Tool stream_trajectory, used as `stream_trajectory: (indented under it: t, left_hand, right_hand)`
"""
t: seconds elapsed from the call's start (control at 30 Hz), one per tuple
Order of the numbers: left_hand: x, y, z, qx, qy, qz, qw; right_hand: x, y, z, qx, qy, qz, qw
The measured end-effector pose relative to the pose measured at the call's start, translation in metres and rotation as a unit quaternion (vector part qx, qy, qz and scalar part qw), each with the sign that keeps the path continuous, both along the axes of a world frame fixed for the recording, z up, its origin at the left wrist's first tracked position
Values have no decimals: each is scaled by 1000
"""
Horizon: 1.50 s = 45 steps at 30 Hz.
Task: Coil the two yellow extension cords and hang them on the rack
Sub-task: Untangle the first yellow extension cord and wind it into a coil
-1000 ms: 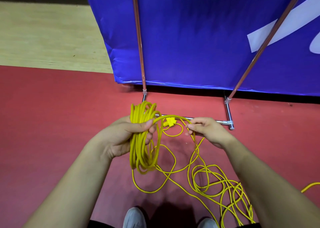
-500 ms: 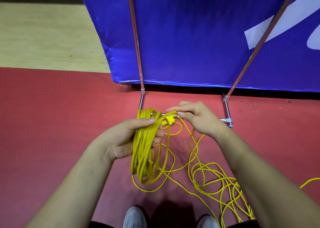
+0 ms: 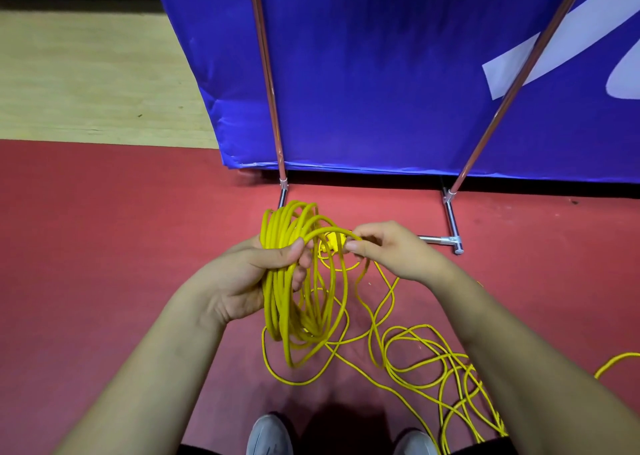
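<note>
My left hand (image 3: 252, 278) grips a bundle of several loops of yellow extension cord (image 3: 284, 302), which hangs below my fist. My right hand (image 3: 391, 252) pinches a strand of the same cord and holds it arched over to the bundle's top. A yellow plug (image 3: 334, 238) shows between the two hands. The loose rest of the cord (image 3: 436, 361) lies tangled on the red floor at the lower right. The rack's metal legs (image 3: 450, 212) and slanted copper poles (image 3: 266, 73) stand just beyond my hands.
A blue banner (image 3: 381, 73) hangs behind the rack poles. Pale wooden floor (image 3: 86, 73) lies at the far left, red floor (image 3: 104, 246) under me. My two shoes (image 3: 270, 435) show at the bottom edge. Another bit of yellow cord (image 3: 616, 363) enters from the right edge.
My right hand has risen from the right and brought a new loop of cord over to the bundle in my left hand. The bundle has stayed in place.
</note>
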<state>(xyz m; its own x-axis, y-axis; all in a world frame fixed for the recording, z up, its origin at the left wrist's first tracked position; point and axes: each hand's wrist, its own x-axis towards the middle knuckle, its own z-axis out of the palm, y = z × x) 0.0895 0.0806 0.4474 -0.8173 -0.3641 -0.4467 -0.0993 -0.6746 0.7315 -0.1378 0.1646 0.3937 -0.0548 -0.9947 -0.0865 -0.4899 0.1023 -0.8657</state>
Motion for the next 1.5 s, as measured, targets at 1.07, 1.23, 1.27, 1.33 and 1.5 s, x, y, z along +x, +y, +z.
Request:
stream_trajectory:
  t: [1.07, 1.23, 1.27, 1.33, 1.5]
  left_hand:
    - [1, -16, 12, 37, 173, 136, 975]
    - [-2, -19, 7, -67, 46, 223, 971]
    - [-1, -20, 7, -79, 46, 222, 971]
    - [1, -21, 7, -88, 38, 215, 972]
    - [2, -15, 0, -96, -21, 152, 983]
  right_hand:
    - [-23, 14, -111, 192, -172, -217, 942]
    - [-16, -2, -78, 173, -177, -231, 941]
    - [-16, -5, -69, 163, -130, -222, 952]
    - [-14, -7, -44, 155, -5, -168, 973]
    - [2, 1, 34, 228, 49, 111, 966]
